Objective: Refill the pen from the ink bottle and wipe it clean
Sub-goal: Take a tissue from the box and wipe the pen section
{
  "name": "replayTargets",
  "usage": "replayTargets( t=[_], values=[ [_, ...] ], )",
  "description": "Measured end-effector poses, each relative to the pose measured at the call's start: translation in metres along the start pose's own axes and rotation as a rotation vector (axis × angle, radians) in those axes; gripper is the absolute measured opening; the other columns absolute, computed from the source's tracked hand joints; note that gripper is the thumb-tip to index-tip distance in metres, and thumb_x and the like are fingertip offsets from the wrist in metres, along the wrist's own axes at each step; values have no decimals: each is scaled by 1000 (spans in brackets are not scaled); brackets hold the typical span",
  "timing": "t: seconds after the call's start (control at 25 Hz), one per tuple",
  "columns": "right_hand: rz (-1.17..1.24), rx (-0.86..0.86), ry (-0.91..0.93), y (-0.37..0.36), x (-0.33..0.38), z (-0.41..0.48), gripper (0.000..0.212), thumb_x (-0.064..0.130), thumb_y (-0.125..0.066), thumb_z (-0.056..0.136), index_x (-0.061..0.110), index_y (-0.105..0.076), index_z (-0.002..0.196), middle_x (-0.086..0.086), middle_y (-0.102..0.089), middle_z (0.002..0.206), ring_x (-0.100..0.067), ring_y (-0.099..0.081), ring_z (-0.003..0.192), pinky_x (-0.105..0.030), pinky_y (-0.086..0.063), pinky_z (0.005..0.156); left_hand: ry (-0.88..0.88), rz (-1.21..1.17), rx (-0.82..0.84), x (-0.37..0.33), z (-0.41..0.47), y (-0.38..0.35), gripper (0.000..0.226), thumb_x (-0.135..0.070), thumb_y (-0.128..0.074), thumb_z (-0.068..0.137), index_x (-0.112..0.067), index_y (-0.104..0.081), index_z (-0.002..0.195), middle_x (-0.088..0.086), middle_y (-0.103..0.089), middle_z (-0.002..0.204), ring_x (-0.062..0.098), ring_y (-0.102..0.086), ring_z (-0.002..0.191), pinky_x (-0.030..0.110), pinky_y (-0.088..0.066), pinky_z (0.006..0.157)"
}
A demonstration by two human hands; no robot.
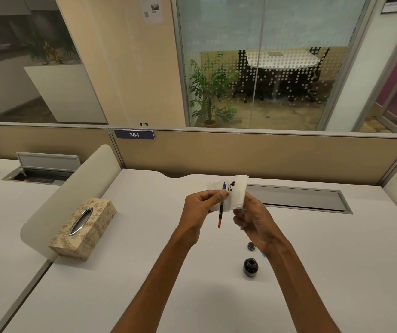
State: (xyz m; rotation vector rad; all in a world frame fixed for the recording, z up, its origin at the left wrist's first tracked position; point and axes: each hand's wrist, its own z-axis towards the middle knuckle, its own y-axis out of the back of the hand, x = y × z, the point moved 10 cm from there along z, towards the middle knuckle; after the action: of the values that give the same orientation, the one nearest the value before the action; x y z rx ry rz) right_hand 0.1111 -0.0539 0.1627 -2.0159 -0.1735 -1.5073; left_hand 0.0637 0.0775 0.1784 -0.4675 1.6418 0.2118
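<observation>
My left hand [198, 207] pinches a thin pen part [221, 210], black with a red lower end and a blue tip pointing up. A white tissue [237, 193] with dark ink stains sits behind the blue tip, held from the right by my right hand [252, 219]. Both hands hover above the white desk [144, 272]. The open ink bottle [250, 266] stands upright on the desk below my right wrist. Its cap [251, 246] lies just beyond it, partly hidden by that hand.
A patterned tissue box [83, 229] lies at the left by the rounded desk divider [72, 200]. A grey cable tray cover [298, 199] runs along the back of the desk before the beige partition [252, 155].
</observation>
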Motion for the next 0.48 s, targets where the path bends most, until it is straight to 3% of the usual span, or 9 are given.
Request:
replayTargets(
  t=[0.16, 0.32, 0.48],
  values=[
    [-59, -73, 27, 6, 0, -3, 29, 37, -52, 100, 22, -71, 117, -1, -73, 109, -14, -63, 97, -22, -44, 58, -51, 85, 17, -8, -7, -11, 16, -25, -74, 87, -13, -78, 97, -6, -77, 91, 11, -70, 86, 20, -55, 80],
    [-70, -91, 25, 4, 6, -7, 48, 44, -67, 83, 14, -68, 119, 1, -74, 103, -10, -63, 92, -19, -40, 52, -95, 152, -10, -14, -10, -11, 14, -23, -72, 89, -14, -76, 99, -4, -75, 92, 11, -69, 85, 13, -54, 72],
    [82, -116, 54, 11, 13, -9, 25, 34, -70, 85, 16, -68, 103, -3, -73, 99, -9, -62, 78, -19, -25, 39, -65, 108, 8, -11, -15, -13, 16, -20, -71, 90, -13, -76, 104, 1, -75, 108, 18, -70, 98, 24, -55, 86]
  ],
)
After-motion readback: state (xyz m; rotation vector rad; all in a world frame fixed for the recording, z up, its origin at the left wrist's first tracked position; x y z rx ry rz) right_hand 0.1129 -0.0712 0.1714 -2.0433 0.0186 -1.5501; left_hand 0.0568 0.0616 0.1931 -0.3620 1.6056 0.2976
